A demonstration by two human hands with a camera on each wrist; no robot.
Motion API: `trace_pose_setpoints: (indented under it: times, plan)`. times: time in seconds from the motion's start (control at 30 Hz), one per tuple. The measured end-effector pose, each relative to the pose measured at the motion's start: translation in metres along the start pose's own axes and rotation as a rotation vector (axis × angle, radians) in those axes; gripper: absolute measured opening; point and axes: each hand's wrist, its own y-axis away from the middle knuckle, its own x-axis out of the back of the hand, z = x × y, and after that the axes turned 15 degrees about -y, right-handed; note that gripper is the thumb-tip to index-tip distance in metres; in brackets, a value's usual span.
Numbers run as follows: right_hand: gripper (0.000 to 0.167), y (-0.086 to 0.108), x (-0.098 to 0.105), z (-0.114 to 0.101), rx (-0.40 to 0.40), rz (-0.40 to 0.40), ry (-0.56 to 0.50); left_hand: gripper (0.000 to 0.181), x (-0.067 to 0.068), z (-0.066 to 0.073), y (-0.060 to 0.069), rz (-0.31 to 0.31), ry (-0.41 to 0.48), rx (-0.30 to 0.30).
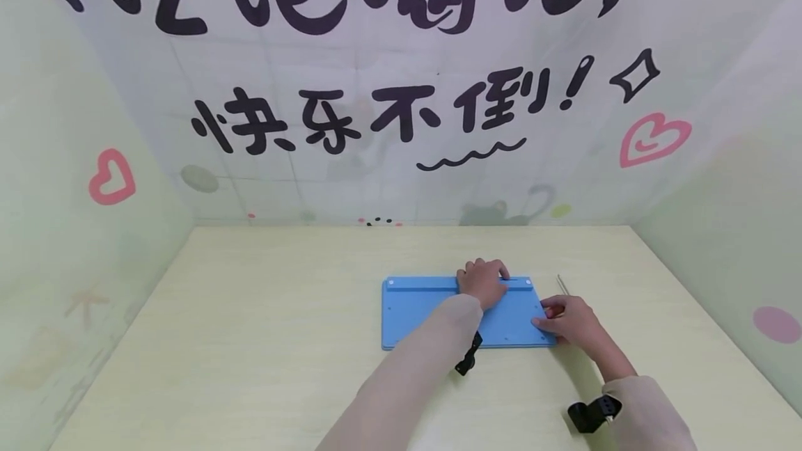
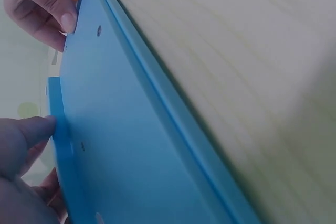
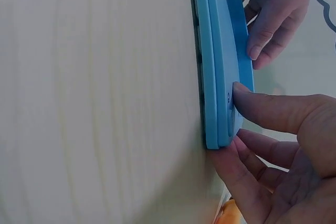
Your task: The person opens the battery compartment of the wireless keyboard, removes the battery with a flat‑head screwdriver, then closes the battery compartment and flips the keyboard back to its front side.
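A blue keyboard (image 1: 432, 312) lies with its keys down on the table, its screw-dotted back and raised long bar facing up. At the far edge my left hand (image 1: 482, 284) grips that bar, thumb on the near side in the left wrist view and fingers behind it. My right hand (image 1: 573, 322) pinches the right end. In the right wrist view its thumb (image 3: 268, 109) presses on the back while the fingers reach under the corner. Row gaps between keys show along the keyboard's lower edge (image 3: 211, 103).
Beyond my right hand a thin metal shaft (image 1: 562, 285) lies on the table (image 1: 263, 339). An orange handle-like thing (image 3: 229, 212) shows beneath the right hand. Printed walls (image 1: 338, 179) enclose the table at the back and sides.
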Motion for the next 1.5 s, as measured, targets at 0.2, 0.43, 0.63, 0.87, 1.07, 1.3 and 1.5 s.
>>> trace_pose_setpoints:
  times: [0.2,0.43,0.63,0.87,1.07,1.3,1.5]
  plan:
    - [0.048,-0.001,-0.003,-0.002,0.009,-0.018,0.018,0.010,0.004,0.006,0.000,-0.014,-0.013,0.055]
    - [0.047,-0.003,-0.007,-0.001,0.002,-0.024,0.043,0.009,0.001,-0.001,-0.007,-0.097,0.048,0.039]
    - [0.046,-0.001,-0.010,0.001,-0.002,-0.021,0.045,0.019,0.001,-0.009,-0.008,-0.197,0.113,-0.002]
    - [0.046,0.000,-0.011,-0.003,0.015,-0.022,0.051,0.015,0.003,-0.011,-0.005,-0.197,0.137,-0.013]
    - [0.045,-0.002,-0.007,-0.004,0.020,-0.009,0.045,0.010,-0.002,-0.011,-0.009,-0.112,0.201,-0.026]
    - [0.046,-0.002,-0.004,-0.002,0.004,-0.004,0.023,0.008,-0.002,-0.009,-0.011,-0.050,0.208,-0.040]
    - [0.046,0.000,-0.001,-0.002,0.005,0.004,0.022,0.011,0.003,-0.005,-0.007,-0.016,0.156,-0.067]
